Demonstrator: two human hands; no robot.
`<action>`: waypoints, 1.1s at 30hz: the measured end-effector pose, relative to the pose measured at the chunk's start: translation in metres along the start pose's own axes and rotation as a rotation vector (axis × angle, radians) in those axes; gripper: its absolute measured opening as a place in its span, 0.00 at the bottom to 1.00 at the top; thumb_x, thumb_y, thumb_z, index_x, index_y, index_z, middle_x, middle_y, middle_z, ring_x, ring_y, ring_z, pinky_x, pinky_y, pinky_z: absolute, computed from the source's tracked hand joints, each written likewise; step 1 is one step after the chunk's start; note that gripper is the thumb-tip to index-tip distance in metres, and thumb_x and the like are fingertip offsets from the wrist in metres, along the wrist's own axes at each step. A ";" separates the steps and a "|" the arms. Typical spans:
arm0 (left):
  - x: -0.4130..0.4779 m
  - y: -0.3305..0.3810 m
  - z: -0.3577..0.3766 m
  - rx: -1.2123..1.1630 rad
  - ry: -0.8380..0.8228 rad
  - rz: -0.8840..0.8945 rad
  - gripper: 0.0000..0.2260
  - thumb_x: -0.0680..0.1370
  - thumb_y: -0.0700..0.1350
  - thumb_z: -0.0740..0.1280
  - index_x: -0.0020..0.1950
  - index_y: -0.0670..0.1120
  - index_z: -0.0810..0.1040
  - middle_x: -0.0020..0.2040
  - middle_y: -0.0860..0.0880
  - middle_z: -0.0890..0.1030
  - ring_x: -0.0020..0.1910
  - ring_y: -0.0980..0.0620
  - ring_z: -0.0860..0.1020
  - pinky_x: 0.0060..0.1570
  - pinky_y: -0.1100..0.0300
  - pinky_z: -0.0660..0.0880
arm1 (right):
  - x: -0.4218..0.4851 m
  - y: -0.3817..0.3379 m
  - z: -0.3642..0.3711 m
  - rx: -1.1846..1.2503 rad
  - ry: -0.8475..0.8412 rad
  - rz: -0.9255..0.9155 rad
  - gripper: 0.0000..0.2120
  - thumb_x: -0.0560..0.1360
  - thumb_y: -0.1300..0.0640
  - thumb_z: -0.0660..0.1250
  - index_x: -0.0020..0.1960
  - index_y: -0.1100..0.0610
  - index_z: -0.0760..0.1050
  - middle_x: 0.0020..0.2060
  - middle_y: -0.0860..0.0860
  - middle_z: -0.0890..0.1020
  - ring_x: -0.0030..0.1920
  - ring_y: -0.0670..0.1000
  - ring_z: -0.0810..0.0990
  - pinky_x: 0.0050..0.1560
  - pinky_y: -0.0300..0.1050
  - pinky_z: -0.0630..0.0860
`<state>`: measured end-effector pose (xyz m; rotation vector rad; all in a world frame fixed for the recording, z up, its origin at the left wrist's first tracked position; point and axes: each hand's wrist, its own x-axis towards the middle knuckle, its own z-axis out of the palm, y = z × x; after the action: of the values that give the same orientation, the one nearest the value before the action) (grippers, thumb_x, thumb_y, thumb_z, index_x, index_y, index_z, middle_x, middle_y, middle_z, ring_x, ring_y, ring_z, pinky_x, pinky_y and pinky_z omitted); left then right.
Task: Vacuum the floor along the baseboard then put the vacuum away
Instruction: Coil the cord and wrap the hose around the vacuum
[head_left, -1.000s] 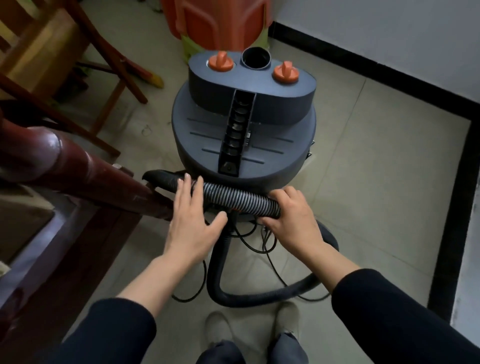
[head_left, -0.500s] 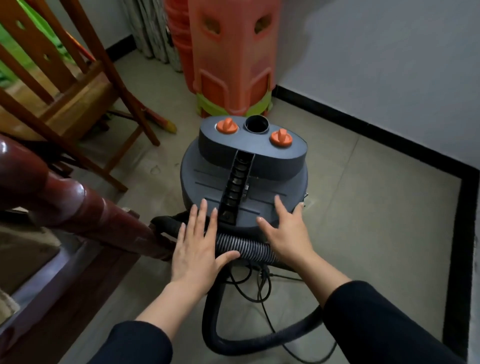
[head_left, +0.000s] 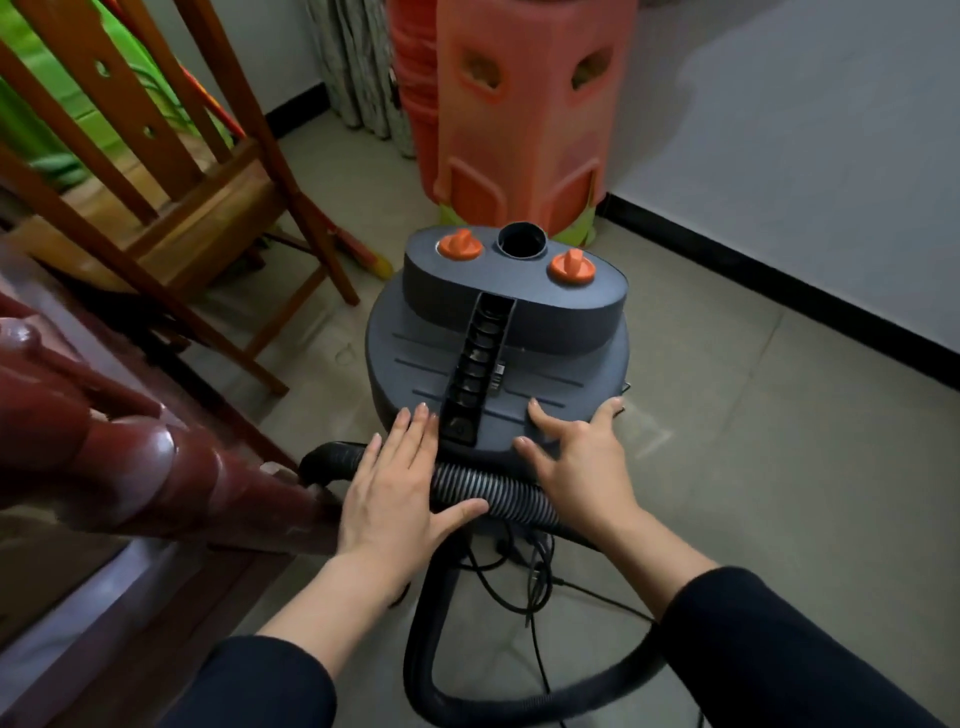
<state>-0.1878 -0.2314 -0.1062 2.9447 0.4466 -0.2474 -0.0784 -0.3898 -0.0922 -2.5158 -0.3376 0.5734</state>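
Flat hands (head_left: 395, 499) on ribbed hose (head_left: 498, 493), round vacuum (head_left: 545, 374).

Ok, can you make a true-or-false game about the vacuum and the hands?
1. The left hand and right hand lie flat, fingers straight, on the vacuum. True.
2. The vacuum has three orange knobs. False: it has two.
3. The hose is plugged into the top hole. False: the hole is empty, and the hose lies across under the hands.
4. Stacked orange stools stand beyond the vacuum. True.
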 end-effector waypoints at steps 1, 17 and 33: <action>0.005 -0.001 -0.002 -0.007 0.000 -0.025 0.48 0.69 0.75 0.48 0.73 0.39 0.68 0.73 0.44 0.68 0.73 0.48 0.66 0.69 0.51 0.61 | 0.008 -0.004 -0.001 -0.004 -0.007 -0.011 0.23 0.78 0.45 0.64 0.72 0.43 0.67 0.72 0.74 0.42 0.73 0.68 0.58 0.73 0.52 0.61; 0.093 0.009 -0.016 0.004 0.150 -0.151 0.41 0.67 0.70 0.59 0.62 0.36 0.78 0.60 0.40 0.80 0.60 0.40 0.77 0.60 0.46 0.74 | 0.148 -0.031 -0.050 -0.105 -0.159 -0.216 0.23 0.75 0.47 0.69 0.69 0.43 0.72 0.74 0.71 0.50 0.72 0.62 0.64 0.70 0.47 0.65; 0.246 0.000 -0.038 0.066 0.283 -0.100 0.34 0.64 0.63 0.75 0.57 0.36 0.82 0.50 0.43 0.82 0.48 0.43 0.79 0.50 0.50 0.80 | 0.357 -0.103 -0.101 -0.225 -0.338 -0.401 0.22 0.73 0.56 0.72 0.65 0.44 0.76 0.78 0.60 0.48 0.76 0.51 0.57 0.60 0.30 0.59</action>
<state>0.0489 -0.1564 -0.1150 3.0362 0.6339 0.1501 0.2695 -0.2259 -0.0751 -2.4493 -1.0565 0.8296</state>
